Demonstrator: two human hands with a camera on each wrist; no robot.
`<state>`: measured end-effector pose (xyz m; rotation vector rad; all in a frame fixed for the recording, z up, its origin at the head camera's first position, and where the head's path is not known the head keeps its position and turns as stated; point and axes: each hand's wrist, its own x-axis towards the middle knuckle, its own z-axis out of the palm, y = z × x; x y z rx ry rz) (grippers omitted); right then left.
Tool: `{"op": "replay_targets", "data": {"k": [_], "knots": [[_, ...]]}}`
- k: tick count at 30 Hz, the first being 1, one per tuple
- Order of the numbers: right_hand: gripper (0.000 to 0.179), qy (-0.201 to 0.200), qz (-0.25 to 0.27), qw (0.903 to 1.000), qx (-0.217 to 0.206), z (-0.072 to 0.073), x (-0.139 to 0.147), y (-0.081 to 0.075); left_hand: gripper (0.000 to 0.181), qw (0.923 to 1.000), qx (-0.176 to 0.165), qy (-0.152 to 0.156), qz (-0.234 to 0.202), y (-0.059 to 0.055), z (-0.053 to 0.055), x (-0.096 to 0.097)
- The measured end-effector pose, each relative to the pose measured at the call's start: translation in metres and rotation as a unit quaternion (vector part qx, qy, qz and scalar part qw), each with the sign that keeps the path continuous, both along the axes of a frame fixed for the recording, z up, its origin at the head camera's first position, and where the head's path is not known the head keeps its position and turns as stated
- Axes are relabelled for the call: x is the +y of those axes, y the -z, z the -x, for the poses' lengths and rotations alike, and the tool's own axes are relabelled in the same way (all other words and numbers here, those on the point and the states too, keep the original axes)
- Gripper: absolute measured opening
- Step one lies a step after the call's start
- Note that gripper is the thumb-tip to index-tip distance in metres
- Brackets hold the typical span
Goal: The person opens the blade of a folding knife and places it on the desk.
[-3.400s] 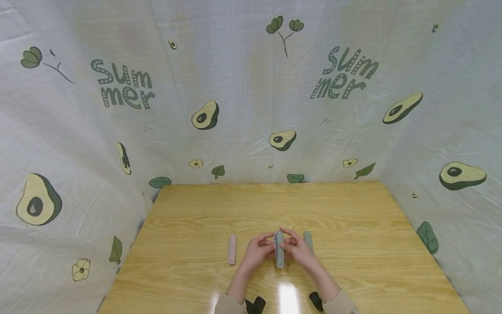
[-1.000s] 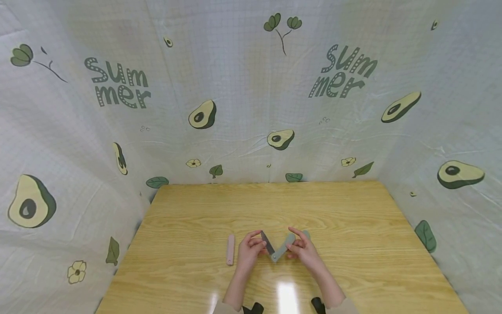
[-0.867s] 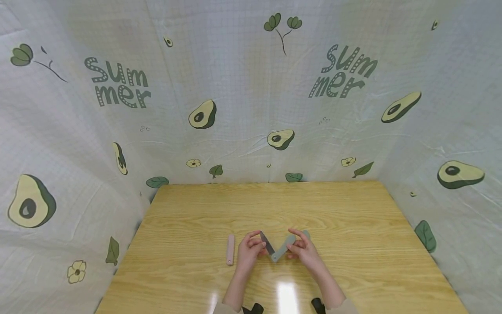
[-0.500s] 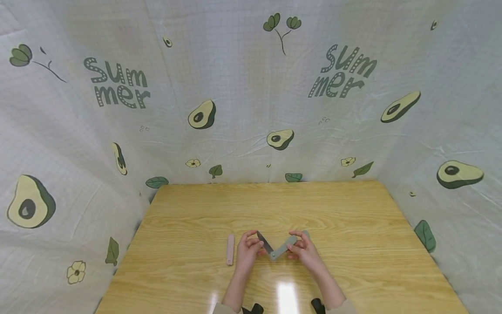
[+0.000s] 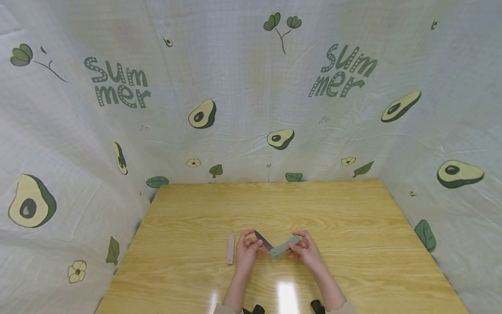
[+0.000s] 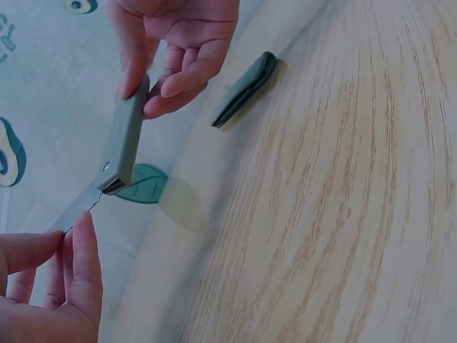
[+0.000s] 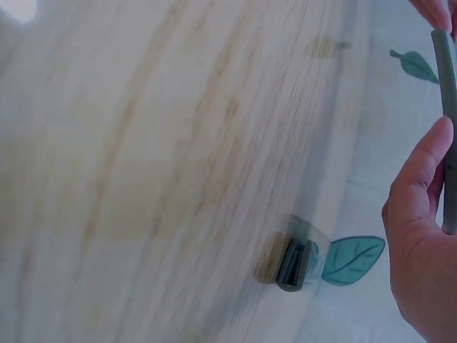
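Observation:
Between both hands, above the table, is a grey-green folding knife [image 5: 281, 249], unfolded to a wide V. My left hand [image 5: 246, 249] pinches its dark blade [image 5: 262, 239] between thumb and fingers. The handle [image 6: 127, 136] is gripped near its end by my right hand [image 5: 305, 249]. Seen from the left wrist, the blade's edge near the pivot is wavy. A second green folding knife [image 6: 245, 89] lies folded on the table, mostly hidden behind the right hand in the head view. Left of the left hand lies a folded pink knife [image 5: 230, 249].
The wooden table [image 5: 188, 226] runs back to a hanging cloth [image 5: 243, 78] printed with avocados and leaves, which also encloses both sides. Black wrist devices [image 5: 317, 306] sit by the beige sleeves [image 5: 225, 309] at the front.
The knife was nearly folded 3.4 seconds ago. The hands have moved apart and the blade has swung out from the handle, the angle still widening over the last second.

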<state>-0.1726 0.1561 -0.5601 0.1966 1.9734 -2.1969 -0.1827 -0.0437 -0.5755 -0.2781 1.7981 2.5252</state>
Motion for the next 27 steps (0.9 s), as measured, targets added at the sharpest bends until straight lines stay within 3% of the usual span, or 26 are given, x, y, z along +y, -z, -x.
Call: {"op": "replay_targets", "data": {"k": [20, 27], "knots": [[0.045, 0.046, 0.023, 0.9986, 0.012, -0.0024, -0.0038, -0.0006, 0.049, 0.9967, 0.023, -0.050, -0.059, 0.0051, -0.0044, 0.0051], [0.041, 0.067, 0.054, 0.9963, 0.005, -0.0005, -0.0048, 0.0011, 0.050, 0.9948, 0.003, -0.064, -0.079, 0.0010, -0.0075, 0.0060]]}}
